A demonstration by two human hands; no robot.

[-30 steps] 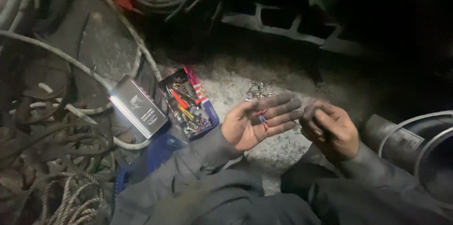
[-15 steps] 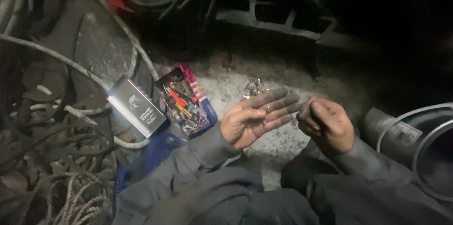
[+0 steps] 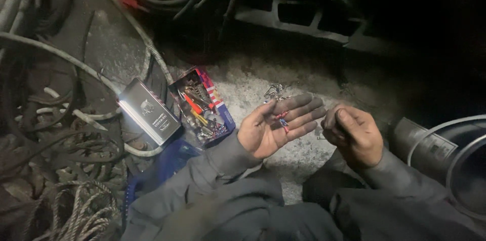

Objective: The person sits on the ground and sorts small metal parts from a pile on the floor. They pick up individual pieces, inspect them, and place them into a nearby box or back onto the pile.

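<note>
left fingers (image 3: 304, 112): I see them spread wide and flat, palm up. Nothing pinched.
parts: small red and blue connectors (image 3: 282, 121) lie loose on the left hand (image 3: 271, 132), across the base of the fingers, touching the skin. Count too small to tell.
right fingers (image 3: 336, 119): curled in tight, thumb over the fingertips. I can't tell what is inside, if anything; too dark and too small.
right hand (image 3: 354, 137): just beside the left fingertips, not touching them as far as I see.
metal bits (image 3: 275, 92): a shiny cluster just past the left fingertips. I can't tell whether it hangs from the hand or lies on the ground (image 3: 253, 81).
progress: my read is that sorting is under way, early to mid. Some connectors are out on the palm, none visibly fitted to anything. No wire end in either hand that I can make out.
left to do: judging from that, picking one piece off the palm and fitting it.
box (image 3: 202, 107): open, full of mixed coloured parts, on the ground near the left sleeve.
lamp (image 3: 149, 112): flat, lit, beside the box.
cables (image 3: 61, 119): tangled, far left.
pipe (image 3: 445, 155): grey, at the right elbow.
</note>
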